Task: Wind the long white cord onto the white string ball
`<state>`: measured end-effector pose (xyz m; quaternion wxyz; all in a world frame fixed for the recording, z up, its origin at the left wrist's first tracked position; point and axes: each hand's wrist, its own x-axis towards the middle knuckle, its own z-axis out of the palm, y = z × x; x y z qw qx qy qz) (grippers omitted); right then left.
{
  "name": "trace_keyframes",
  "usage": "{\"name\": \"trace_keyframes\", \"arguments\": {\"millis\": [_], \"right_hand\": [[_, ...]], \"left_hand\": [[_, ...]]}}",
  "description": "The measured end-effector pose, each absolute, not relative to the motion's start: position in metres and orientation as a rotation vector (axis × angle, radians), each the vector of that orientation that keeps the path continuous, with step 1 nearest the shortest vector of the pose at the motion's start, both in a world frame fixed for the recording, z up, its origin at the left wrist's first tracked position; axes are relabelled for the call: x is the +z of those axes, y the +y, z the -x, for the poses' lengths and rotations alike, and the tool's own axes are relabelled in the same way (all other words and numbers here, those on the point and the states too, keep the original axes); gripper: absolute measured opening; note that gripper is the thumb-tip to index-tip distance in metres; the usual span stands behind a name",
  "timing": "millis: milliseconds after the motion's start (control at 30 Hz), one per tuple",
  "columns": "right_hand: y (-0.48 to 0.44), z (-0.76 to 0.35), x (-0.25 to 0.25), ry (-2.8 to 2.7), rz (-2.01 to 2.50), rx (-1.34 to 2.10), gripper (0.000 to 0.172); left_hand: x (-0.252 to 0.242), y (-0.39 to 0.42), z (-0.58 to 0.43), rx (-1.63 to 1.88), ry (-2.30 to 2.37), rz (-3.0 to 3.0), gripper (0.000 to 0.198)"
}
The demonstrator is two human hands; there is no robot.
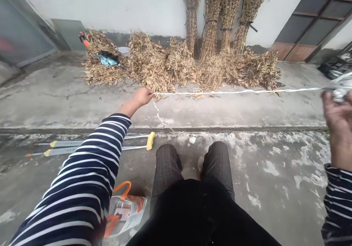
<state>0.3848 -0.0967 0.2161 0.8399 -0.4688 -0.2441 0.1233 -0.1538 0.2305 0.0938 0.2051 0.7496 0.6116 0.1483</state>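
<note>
Over concrete ledge, white cord drawn near-straight between my hands; left hand pinching it, right hand curled round blurred silvery bundle; stretching step, seemingly; next move calls for even tension

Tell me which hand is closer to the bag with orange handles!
Left. The left hand is out ahead of the bag; the right hand is far off to its right.

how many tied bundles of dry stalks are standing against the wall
4, in a row along the wall: the leftmost bundle, the second bundle, the third bundle close beside it, and the rightmost bundle. Any behind them would be hidden.
</note>
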Motion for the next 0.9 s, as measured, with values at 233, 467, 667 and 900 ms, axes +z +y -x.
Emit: {"name": "trace_keyframes", "arguments": {"millis": [233,467,667,900], "right_hand": [[-0.084,-0.268,0.176,-0.789,1.171,1.113,0.051],[-0.047,-0.224,0.150,-0.935,1.178,1.305,0.053],[-0.044,-0.222,0.149,-1.004,1.220,1.280,0.049],[-0.043,-0.223,0.147,-1.100,1.138,1.214,0.060]], "left_hand": [[0.087,0.150,0.035,0.367,1.188,-2.061,0.039],[0.094,0.063,-0.056,0.698,0.349,-1.387,0.042],[0.079,0.061,-0.051,0.744,0.410,-1.347,0.024],[0.064,0.062,-0.039,0.675,0.427,-1.304,0.025]]}}
